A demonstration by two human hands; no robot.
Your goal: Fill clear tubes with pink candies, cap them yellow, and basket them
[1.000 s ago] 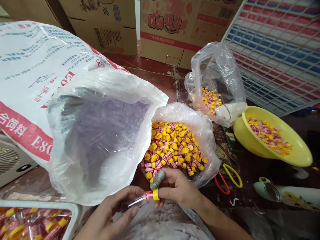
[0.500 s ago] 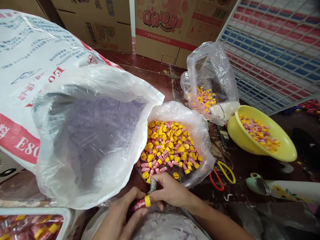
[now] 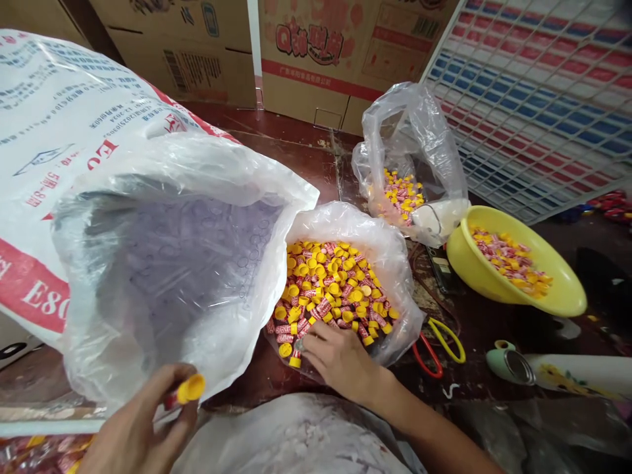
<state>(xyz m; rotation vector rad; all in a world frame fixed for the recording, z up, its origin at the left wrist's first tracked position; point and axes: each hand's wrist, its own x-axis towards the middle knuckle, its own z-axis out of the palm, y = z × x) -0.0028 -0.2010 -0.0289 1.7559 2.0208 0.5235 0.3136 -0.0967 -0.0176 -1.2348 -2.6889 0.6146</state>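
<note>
My left hand point(image 3: 143, 421) is closed on a small red tube with a yellow cap point(image 3: 190, 389), just in front of the lower rim of the big white sack point(image 3: 237, 368). The sack lies open and shows clear plastic pieces point(image 3: 197, 257) inside. My right hand point(image 3: 336, 355) reaches to the near edge of a clear plastic bag holding a heap of red tubes with yellow caps point(image 3: 330, 276). A small grey thing point(image 3: 299, 345) shows at its fingertips, partly hidden.
Scissors with red and yellow handles point(image 3: 447, 339) lie right of the heap. Beyond are a yellow bowl point(image 3: 567, 283), another plastic bag point(image 3: 439, 145) and cardboard boxes point(image 3: 296, 99). A white-rimmed bin point(image 3: 49, 428) stands lower left.
My hands have moved apart. The left has gone left toward the sack with the capped tube, and the right has moved forward to the edge of the heap.
</note>
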